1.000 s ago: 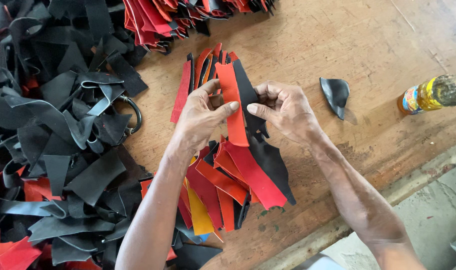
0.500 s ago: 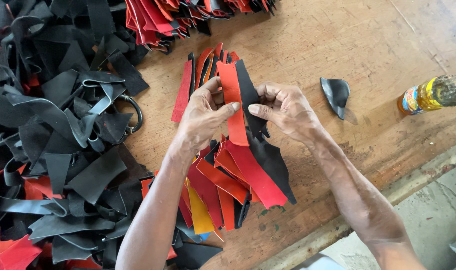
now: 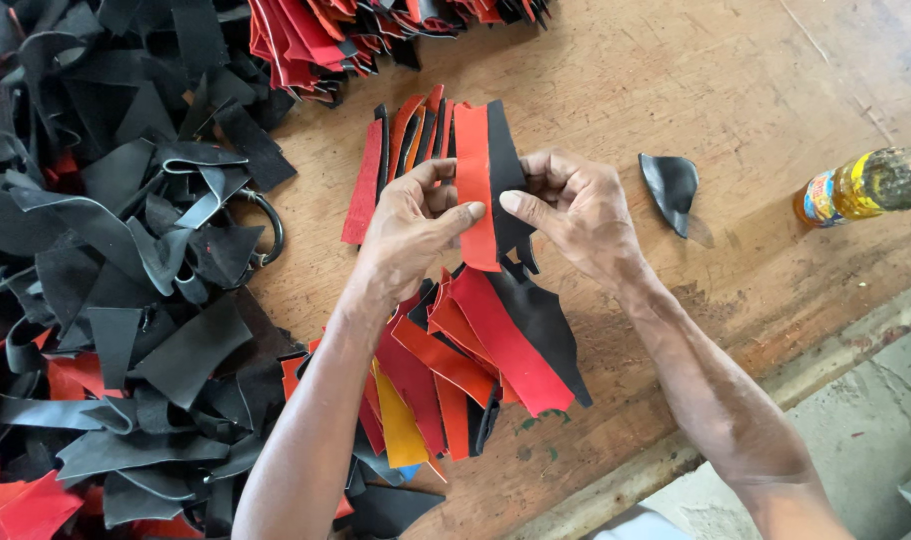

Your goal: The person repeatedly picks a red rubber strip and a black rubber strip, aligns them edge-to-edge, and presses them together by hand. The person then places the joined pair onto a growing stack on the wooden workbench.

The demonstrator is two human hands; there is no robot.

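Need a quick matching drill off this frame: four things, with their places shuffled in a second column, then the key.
1. bottle
2. lone black scrap
3. big black heap
4. red strip

A. pinched between left hand and right hand
B. left side of the table
C. lying at the right edge
D. alone on bare wood, right of the hands

1-C, 2-D, 3-B, 4-A

Red strip point(image 3: 474, 180) & black strips point(image 3: 126, 300): matt, leather-like sheet, smooth face. Table point(image 3: 696, 90): bare wood, worn, rough grain. Bottle point(image 3: 861, 185): glossy clear plastic w/ paper-look label.
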